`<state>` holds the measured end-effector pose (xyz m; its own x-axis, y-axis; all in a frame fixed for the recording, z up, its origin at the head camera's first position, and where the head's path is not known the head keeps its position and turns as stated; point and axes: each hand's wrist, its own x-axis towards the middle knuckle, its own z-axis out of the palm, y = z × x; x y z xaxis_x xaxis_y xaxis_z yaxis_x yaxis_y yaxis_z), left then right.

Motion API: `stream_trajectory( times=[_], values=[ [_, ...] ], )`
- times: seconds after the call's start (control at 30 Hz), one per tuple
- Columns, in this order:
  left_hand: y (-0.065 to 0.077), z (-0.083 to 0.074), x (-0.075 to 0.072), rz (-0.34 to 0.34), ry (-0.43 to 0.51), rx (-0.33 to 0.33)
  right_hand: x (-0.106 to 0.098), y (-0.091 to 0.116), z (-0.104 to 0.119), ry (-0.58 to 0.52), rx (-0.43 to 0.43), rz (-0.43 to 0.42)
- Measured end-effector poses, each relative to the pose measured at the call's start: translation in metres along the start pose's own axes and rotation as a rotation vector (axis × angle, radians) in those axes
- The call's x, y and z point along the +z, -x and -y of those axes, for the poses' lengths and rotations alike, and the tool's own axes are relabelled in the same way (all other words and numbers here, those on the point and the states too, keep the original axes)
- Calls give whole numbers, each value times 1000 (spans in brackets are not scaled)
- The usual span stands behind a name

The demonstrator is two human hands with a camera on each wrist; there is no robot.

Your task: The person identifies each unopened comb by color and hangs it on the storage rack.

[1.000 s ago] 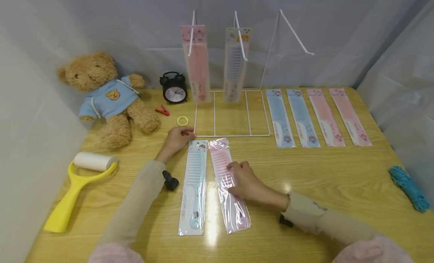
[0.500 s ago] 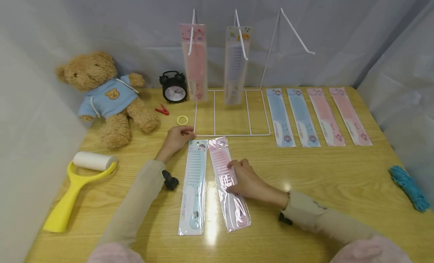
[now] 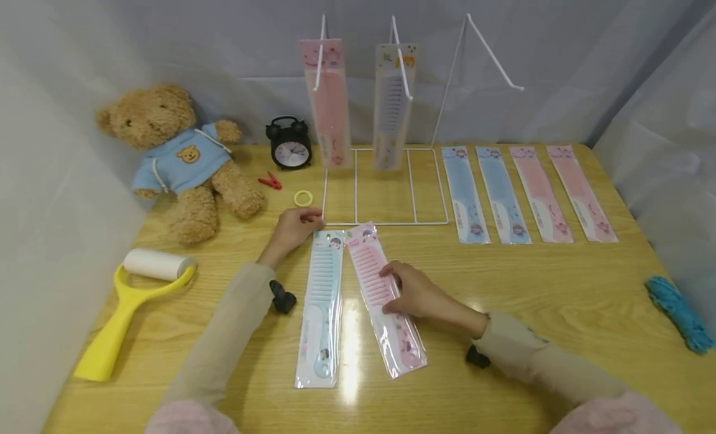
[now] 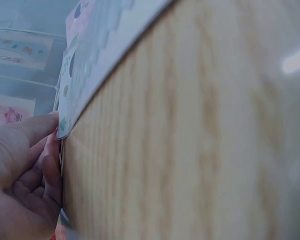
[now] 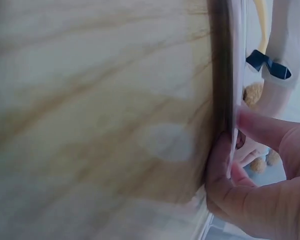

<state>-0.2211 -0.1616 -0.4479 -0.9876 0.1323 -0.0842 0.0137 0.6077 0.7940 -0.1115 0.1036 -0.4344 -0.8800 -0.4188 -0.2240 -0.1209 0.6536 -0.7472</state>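
My right hand (image 3: 414, 291) pinches the right edge of a pink comb in a clear packet (image 3: 371, 275), thumb on one face and fingers on the other. In the right wrist view the packet (image 5: 236, 65) stands edge-on, slightly above the wood. My left hand (image 3: 292, 235) holds the front left corner of a white wire display rack (image 3: 386, 223) between thumb and curled fingers. Close by that hand lies a light blue packaged comb (image 3: 321, 285). On the rack's hooks hang a pink packaged comb (image 3: 329, 110) and a pale purple one (image 3: 390, 110); the right hook (image 3: 492, 55) is bare.
Right of the rack lie two blue packets (image 3: 464, 191) and two pink ones (image 3: 539, 191). At left are a teddy bear (image 3: 190, 163), black alarm clock (image 3: 289, 149), red clip (image 3: 271, 181), yellow ring (image 3: 303, 198) and yellow-handled roller (image 3: 112, 328). Blue rope (image 3: 679, 313) lies far right.
My right hand has shifted slightly right, lifting and tilting the pink comb packet so its glare is gone. The left hand keeps its hold on the rack corner.
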Motion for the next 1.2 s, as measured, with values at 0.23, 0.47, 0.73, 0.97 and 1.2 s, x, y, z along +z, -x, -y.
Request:
stream_trajectory(
  times=[0.23,0.47,0.73,0.97,1.2],
  values=[
    [-1,0,0,-6,-16,1,-6,5,-7,-115,-4,15],
    [-2,1,1,-7,-12,-4,-12,10,-13,-201,11,11],
    [-1,-1,1,3,14,-3,-16,14,-13,-316,5,-40],
    [1,-2,1,0,3,20,-22,13,-4,-426,54,-70],
    [0,0,0,1,3,17,-29,5,6,-449,-100,-138]
  ],
)
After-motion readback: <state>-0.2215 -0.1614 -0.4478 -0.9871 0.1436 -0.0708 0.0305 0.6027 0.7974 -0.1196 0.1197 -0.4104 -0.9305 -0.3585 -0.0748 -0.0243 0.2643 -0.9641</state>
